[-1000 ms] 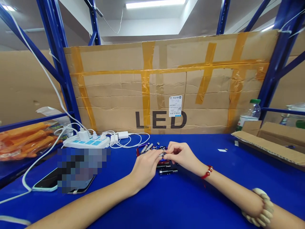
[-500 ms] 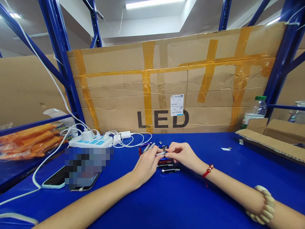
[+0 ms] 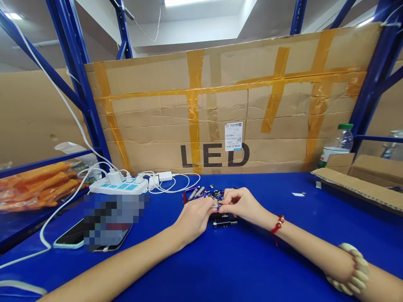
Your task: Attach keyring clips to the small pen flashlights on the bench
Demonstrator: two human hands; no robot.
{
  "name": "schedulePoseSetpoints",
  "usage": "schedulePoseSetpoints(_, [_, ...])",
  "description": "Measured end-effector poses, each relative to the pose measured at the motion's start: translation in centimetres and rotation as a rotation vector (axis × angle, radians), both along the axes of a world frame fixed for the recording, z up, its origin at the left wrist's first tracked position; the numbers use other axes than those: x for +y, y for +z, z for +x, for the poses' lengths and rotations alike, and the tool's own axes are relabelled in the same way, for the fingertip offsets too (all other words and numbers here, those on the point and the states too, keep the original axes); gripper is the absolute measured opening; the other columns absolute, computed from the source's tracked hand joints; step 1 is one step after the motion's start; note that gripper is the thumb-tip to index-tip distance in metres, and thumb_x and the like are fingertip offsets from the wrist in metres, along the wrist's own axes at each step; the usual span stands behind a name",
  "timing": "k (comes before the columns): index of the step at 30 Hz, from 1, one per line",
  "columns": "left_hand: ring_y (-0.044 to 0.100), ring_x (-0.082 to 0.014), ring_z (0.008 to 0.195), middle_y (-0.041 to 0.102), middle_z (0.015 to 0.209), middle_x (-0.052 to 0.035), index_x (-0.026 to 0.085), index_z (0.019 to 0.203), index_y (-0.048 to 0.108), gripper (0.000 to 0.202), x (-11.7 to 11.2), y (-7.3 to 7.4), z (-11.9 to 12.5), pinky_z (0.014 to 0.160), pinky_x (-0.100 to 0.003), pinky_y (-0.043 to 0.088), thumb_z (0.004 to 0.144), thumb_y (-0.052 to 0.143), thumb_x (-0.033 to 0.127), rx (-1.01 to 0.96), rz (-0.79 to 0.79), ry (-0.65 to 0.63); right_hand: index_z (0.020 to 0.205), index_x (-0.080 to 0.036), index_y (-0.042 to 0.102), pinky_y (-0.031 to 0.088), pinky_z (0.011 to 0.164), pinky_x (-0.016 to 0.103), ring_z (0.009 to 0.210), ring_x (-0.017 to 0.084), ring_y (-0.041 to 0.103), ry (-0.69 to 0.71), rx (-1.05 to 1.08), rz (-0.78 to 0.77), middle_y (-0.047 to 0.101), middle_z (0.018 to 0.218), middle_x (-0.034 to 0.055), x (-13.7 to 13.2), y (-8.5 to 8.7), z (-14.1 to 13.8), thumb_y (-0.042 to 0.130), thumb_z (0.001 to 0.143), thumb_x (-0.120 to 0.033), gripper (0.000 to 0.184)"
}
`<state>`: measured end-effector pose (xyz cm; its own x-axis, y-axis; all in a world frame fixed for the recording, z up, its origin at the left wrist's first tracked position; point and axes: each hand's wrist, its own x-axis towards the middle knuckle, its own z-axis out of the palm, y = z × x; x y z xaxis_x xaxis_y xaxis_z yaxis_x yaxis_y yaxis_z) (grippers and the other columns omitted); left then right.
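My left hand (image 3: 195,214) has its fingers closed round a small silver tube (image 3: 215,206), most of it covered by the fingers. From the other side my right hand (image 3: 242,203) pinches at the tube's end; whatever small part sits in that pinch is too little to make out. Under and behind the hands lies a heap of small metal parts (image 3: 217,193). Silver cylinders (image 3: 198,192) rest behind my left hand. A black pen-shaped tube (image 3: 224,224) lies just in front, beside other dark tubes partly hidden by the hands.
At the left are a white power strip (image 3: 121,188) with cables, and a phone (image 3: 71,235) beside a blurred-out patch. A cardboard panel (image 3: 157,126) stands behind the blue table (image 3: 252,264). At the right are an open carton (image 3: 355,188), a green-capped bottle (image 3: 338,144) and a paper scrap (image 3: 297,194).
My left hand has turned a little over the silver tube, so less of it shows. My right hand stays at its end. The whole view has shifted slightly.
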<state>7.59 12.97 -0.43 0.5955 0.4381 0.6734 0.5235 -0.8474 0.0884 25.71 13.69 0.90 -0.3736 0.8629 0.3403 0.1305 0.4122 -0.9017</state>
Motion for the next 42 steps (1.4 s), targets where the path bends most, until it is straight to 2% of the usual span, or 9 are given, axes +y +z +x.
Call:
schedulePoseSetpoints(16, [0.059,-0.0153,0.067,0.062,0.072,-0.0040,0.016,0.079,0.053,0.018,0.0,0.3,0.0,0.062,-0.027,0.048,0.088,0.037,0.016,-0.028,0.021,-0.012,0.048,-0.012,0.051,0.030,0.037,0.018,0.039,0.003,0.042,-0.039,-0.025,-0.008,0.048,0.057,-0.0033,-0.4,0.5,0.0,0.078,0.048,-0.043,0.042])
schedulePoseSetpoints(21, [0.063,-0.0173,0.085,0.066,0.093,-0.0056,0.017,0.096,0.053,0.017,-0.1,0.4,0.2,0.073,-0.031,0.051,0.089,0.037,0.019,-0.055,-0.125,0.034,0.053,-0.013,0.052,0.032,0.037,0.019,0.038,0.005,0.044,-0.064,0.010,0.004,0.048,0.056,-0.0036,-0.3,0.2,-0.2,0.075,0.054,-0.047,0.041])
schedulePoseSetpoints(26, [0.055,-0.0160,0.107,0.059,0.118,-0.0040,0.021,0.116,0.048,0.030,0.0,0.6,0.4,0.091,-0.034,0.046,0.090,0.035,0.020,-0.032,-0.231,0.063,0.059,-0.013,0.056,0.033,0.038,0.019,0.038,0.005,0.043,-0.098,-0.003,0.016,0.049,0.055,-0.0036,0.2,-0.3,-0.2,0.071,0.058,-0.049,0.039])
schedulePoseSetpoints(30, [0.053,-0.0160,0.110,0.057,0.120,-0.0019,0.023,0.118,0.049,0.031,0.3,0.4,0.4,0.094,-0.034,0.044,0.090,0.035,0.023,-0.081,-0.300,0.080,0.065,-0.013,0.060,0.033,0.038,0.019,0.039,0.004,0.042,-0.116,-0.026,0.039,0.051,0.060,-0.0020,0.1,-0.3,-0.2,0.062,0.068,-0.054,0.041])
schedulePoseSetpoints(34, [0.053,-0.0174,0.109,0.059,0.116,-0.0012,0.025,0.115,0.052,0.030,0.7,0.2,0.4,0.092,-0.034,0.043,0.091,0.034,0.027,-0.145,-0.347,0.123,0.075,-0.013,0.064,0.036,0.041,0.020,0.041,0.004,0.044,-0.125,-0.080,0.077,0.056,0.071,0.0008,0.1,-0.2,-0.2,0.055,0.075,-0.052,0.040])
schedulePoseSetpoints(37, [0.059,-0.0164,0.091,0.064,0.095,-0.0014,0.025,0.112,0.053,0.029,0.9,0.4,0.4,0.081,-0.031,0.045,0.090,0.034,0.029,-0.219,-0.440,0.180,0.083,-0.014,0.065,0.040,0.045,0.023,0.044,0.007,0.049,-0.231,-0.162,0.130,0.061,0.079,0.0029,0.6,-0.1,0.3,0.051,0.080,-0.046,0.035])
schedulePoseSetpoints(39, [0.059,-0.0147,0.077,0.062,0.079,-0.0002,0.022,0.109,0.053,0.029,1.0,0.5,0.4,0.073,-0.027,0.044,0.091,0.032,0.031,-0.294,-0.499,0.206,0.086,-0.018,0.066,0.043,0.053,0.025,0.052,0.010,0.054,-0.393,-0.256,0.221,0.063,0.083,0.0025,1.0,0.0,0.9,0.050,0.081,-0.040,0.027])
schedulePoseSetpoints(42, [0.054,-0.0134,0.071,0.056,0.072,0.0005,0.019,0.102,0.052,0.028,1.2,0.7,0.3,0.068,-0.024,0.041,0.090,0.030,0.033,-0.408,-0.536,0.222,0.087,-0.023,0.066,0.042,0.061,0.026,0.068,0.013,0.058,-0.610,-0.441,0.359,0.065,0.084,-0.0003,1.6,0.3,2.0,0.052,0.079,-0.028,0.017])
